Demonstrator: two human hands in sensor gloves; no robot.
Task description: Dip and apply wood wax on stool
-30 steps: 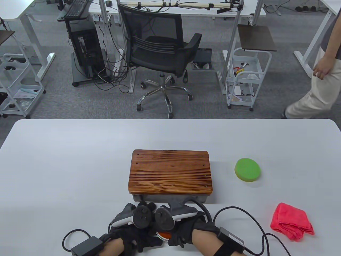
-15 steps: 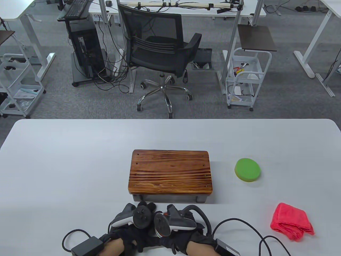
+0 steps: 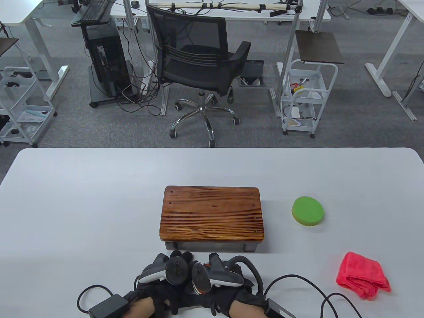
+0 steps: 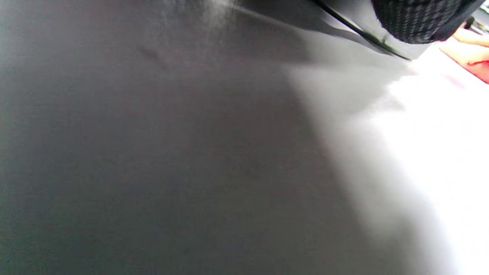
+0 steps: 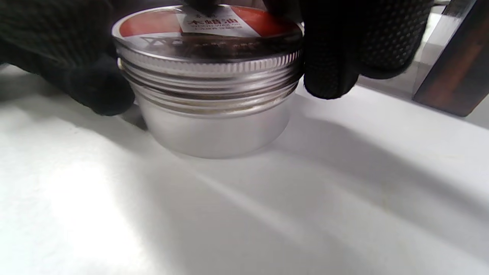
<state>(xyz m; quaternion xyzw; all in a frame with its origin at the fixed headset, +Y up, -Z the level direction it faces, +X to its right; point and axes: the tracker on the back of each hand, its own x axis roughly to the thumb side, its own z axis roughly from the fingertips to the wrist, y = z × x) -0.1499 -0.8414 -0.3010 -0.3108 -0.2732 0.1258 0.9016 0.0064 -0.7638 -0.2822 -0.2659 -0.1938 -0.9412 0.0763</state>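
right hand [image 3: 228,291] rotated on wax tin [image 5: 210,88] lid; passer-by gone.

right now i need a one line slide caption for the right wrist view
Gloved fingers grip the lid of a silver wood wax tin standing on the white table, the stool just beyond.

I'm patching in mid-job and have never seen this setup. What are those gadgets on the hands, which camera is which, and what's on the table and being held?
Those are a person's two gloved hands; the gadgets are trackers strapped on their backs, not held. The wide picture looks down at the table; the other two come from wrist cameras. On the table stand a wooden stool, a green sponge and a red cloth. The right wrist view shows a metal wax tin, lid still on, gripped by the right hand at the lid and the left hand beside it. The left wrist view shows only blurred table.
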